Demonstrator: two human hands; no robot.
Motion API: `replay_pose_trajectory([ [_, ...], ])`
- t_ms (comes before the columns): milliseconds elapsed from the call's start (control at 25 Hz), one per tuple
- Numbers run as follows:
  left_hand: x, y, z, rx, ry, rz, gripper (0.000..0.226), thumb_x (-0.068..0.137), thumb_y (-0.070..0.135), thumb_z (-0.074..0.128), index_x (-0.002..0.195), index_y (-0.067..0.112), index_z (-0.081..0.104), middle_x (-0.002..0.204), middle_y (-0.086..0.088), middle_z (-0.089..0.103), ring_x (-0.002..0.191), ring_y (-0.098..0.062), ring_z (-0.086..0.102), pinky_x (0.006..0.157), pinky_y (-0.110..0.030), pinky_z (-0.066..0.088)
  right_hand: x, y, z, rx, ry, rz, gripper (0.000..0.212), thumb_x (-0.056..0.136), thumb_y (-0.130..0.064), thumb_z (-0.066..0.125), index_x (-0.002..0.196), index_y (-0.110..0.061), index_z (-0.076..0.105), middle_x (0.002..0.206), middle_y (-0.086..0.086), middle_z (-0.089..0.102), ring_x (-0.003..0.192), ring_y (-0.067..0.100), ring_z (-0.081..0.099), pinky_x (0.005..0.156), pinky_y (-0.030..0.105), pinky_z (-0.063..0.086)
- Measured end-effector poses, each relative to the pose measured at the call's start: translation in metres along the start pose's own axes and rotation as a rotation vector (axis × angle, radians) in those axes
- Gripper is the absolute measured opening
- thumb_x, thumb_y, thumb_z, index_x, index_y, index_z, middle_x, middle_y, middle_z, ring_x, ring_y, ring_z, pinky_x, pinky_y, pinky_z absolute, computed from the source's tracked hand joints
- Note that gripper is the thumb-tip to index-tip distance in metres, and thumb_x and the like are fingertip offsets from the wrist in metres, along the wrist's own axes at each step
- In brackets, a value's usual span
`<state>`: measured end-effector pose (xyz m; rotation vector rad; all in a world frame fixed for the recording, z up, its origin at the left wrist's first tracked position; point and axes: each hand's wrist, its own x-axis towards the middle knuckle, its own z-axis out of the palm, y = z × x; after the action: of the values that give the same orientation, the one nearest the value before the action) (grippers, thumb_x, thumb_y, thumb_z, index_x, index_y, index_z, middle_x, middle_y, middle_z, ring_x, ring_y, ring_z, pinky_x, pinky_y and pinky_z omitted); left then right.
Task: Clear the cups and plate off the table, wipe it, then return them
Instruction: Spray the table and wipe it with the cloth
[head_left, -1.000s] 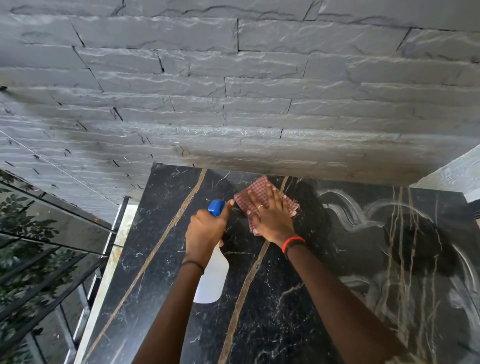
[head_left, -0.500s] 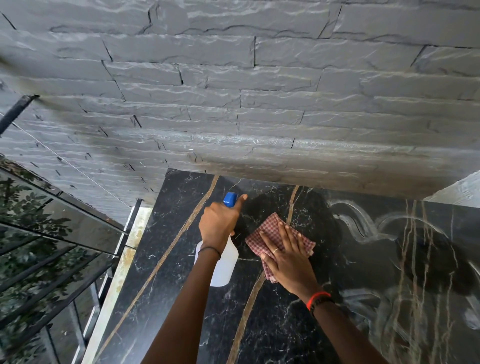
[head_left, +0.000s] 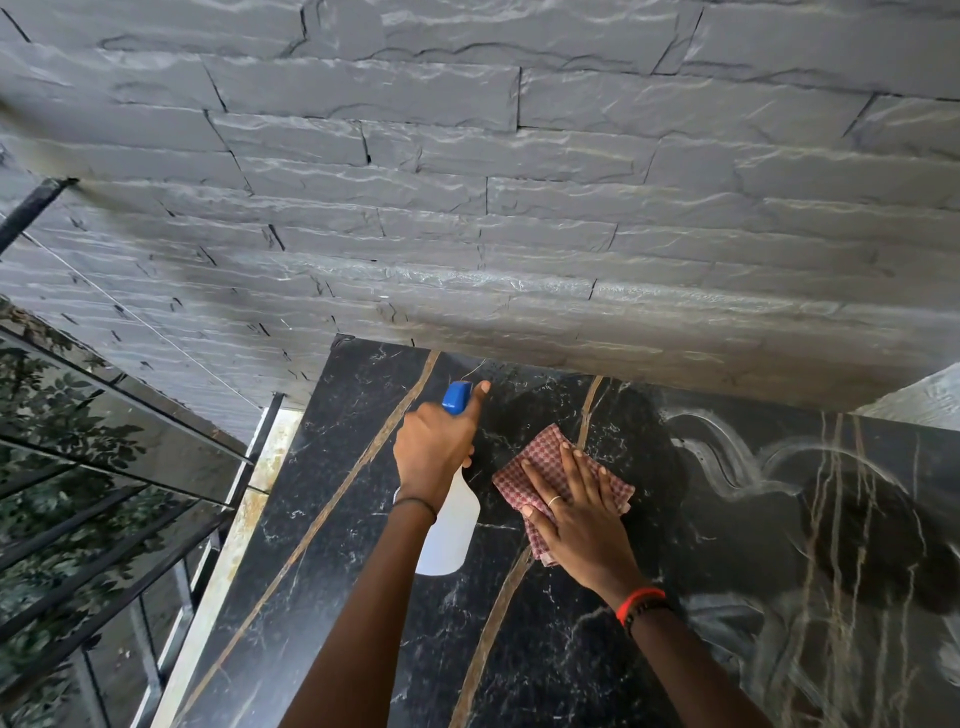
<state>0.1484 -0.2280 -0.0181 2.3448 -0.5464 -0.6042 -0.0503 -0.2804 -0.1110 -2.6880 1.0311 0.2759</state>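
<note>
A black marble table (head_left: 322, 545) with tan veins fills the lower middle of the head view. My left hand (head_left: 434, 452) grips a white spray bottle (head_left: 452, 530) by its neck, the blue nozzle (head_left: 457, 397) pointing toward the wall, with the forefinger stretched along it. My right hand (head_left: 576, 514) lies flat with straight fingers on a red-and-white checked cloth (head_left: 540, 457), pressing it to the tabletop just right of the bottle. No cups or plate are in view.
A grey stone-tile wall (head_left: 519, 208) rises right behind the table's far edge. Wet wipe streaks (head_left: 727, 452) mark the tabletop at the right. Glass panels and a dark metal railing (head_left: 104, 519) stand beyond the table's left edge.
My right hand has slid the cloth back from the far edge toward me and slightly right. My left hand with the bottle has kept roughly its place.
</note>
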Motion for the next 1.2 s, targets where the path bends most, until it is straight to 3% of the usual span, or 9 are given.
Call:
replay_pose_trajectory([
  [160, 0.002, -0.005, -0.007, -0.091, -0.053, 0.013, 0.055, 0.089, 0.062, 0.048, 0.097, 0.009, 0.06, 0.074, -0.005, 0.068, 0.056, -0.012, 0.061, 0.058, -0.022, 0.049, 0.046, 0.019, -0.021, 0.03, 0.025, 0.077, 0.057, 0.097, -0.058, 0.015, 0.148, -0.044, -0.006, 0.158, 0.012, -0.019, 0.146, 0.031, -0.014, 0.117, 0.046, -0.011],
  [280, 0.004, -0.014, -0.016, -0.123, -0.079, -0.003, 0.05, 0.089, 0.061, 0.049, 0.097, 0.012, 0.056, 0.075, -0.005, 0.068, 0.064, -0.016, 0.066, 0.059, -0.022, 0.05, 0.1, 0.018, -0.039, 0.088, 0.016, 0.141, 0.056, 0.099, -0.055, 0.022, 0.149, -0.043, 0.001, 0.159, 0.01, -0.015, 0.147, 0.029, -0.013, 0.115, 0.048, -0.011],
  [480, 0.005, -0.033, -0.024, -0.114, -0.051, -0.053, 0.048, 0.089, 0.06, 0.052, 0.096, 0.013, 0.054, 0.074, -0.005, 0.067, 0.058, -0.012, 0.062, 0.054, -0.022, 0.047, 0.165, -0.049, -0.04, 0.067, -0.023, 0.051, 0.055, 0.098, -0.055, 0.019, 0.149, -0.043, 0.001, 0.159, 0.012, -0.016, 0.146, 0.033, -0.013, 0.115, 0.052, -0.011],
  [640, 0.011, -0.041, -0.027, -0.088, -0.028, -0.05, 0.051, 0.088, 0.06, 0.053, 0.092, 0.01, 0.058, 0.079, -0.011, 0.07, 0.058, -0.016, 0.061, 0.055, -0.026, 0.048, 0.142, -0.084, -0.021, 0.012, 0.02, -0.097, 0.054, 0.098, -0.054, 0.015, 0.148, -0.043, 0.0, 0.159, 0.012, -0.016, 0.146, 0.028, -0.016, 0.117, 0.047, -0.012],
  [760, 0.015, -0.041, -0.03, -0.105, -0.041, -0.06, 0.059, 0.086, 0.065, 0.051, 0.094, 0.007, 0.061, 0.079, -0.013, 0.07, 0.059, -0.018, 0.062, 0.059, -0.027, 0.051, 0.093, -0.065, -0.008, 0.014, 0.014, -0.183, 0.056, 0.094, -0.062, 0.005, 0.146, -0.046, -0.007, 0.157, 0.009, -0.018, 0.145, 0.026, -0.018, 0.114, 0.043, -0.016],
  [880, 0.017, -0.039, -0.032, -0.107, -0.056, -0.062, 0.059, 0.086, 0.065, 0.05, 0.099, 0.008, 0.06, 0.078, -0.01, 0.069, 0.056, -0.015, 0.062, 0.059, -0.025, 0.052, 0.07, -0.023, -0.008, -0.063, 0.018, -0.129, 0.06, 0.091, -0.064, 0.0, 0.147, -0.043, -0.007, 0.157, 0.012, -0.019, 0.145, 0.03, -0.016, 0.113, 0.045, -0.016],
  [1000, 0.018, -0.039, -0.033, -0.119, -0.062, -0.058, 0.057, 0.087, 0.063, 0.05, 0.102, 0.009, 0.059, 0.08, -0.01, 0.069, 0.059, -0.017, 0.063, 0.065, -0.029, 0.055, 0.097, -0.003, -0.025, -0.038, 0.03, -0.037, 0.059, 0.094, -0.062, 0.007, 0.148, -0.042, -0.004, 0.158, 0.013, -0.016, 0.146, 0.031, -0.014, 0.113, 0.044, -0.015],
  [1080, 0.015, -0.041, -0.033, -0.119, -0.068, -0.054, 0.057, 0.087, 0.063, 0.051, 0.099, 0.008, 0.06, 0.078, -0.01, 0.07, 0.059, -0.018, 0.064, 0.068, -0.031, 0.057, 0.132, -0.015, -0.037, 0.037, 0.017, 0.013, 0.056, 0.097, -0.059, 0.015, 0.149, -0.042, 0.002, 0.159, 0.012, -0.015, 0.146, 0.029, -0.014, 0.114, 0.045, -0.014],
  [1200, 0.011, -0.044, -0.036, -0.087, -0.046, -0.064, 0.062, 0.086, 0.066, 0.051, 0.091, 0.005, 0.063, 0.073, -0.007, 0.071, 0.056, -0.016, 0.064, 0.06, -0.028, 0.053, 0.176, -0.064, -0.04, 0.05, -0.033, -0.006, 0.054, 0.099, -0.056, 0.017, 0.149, -0.043, 0.002, 0.159, 0.012, -0.015, 0.146, 0.032, -0.013, 0.117, 0.052, -0.011],
])
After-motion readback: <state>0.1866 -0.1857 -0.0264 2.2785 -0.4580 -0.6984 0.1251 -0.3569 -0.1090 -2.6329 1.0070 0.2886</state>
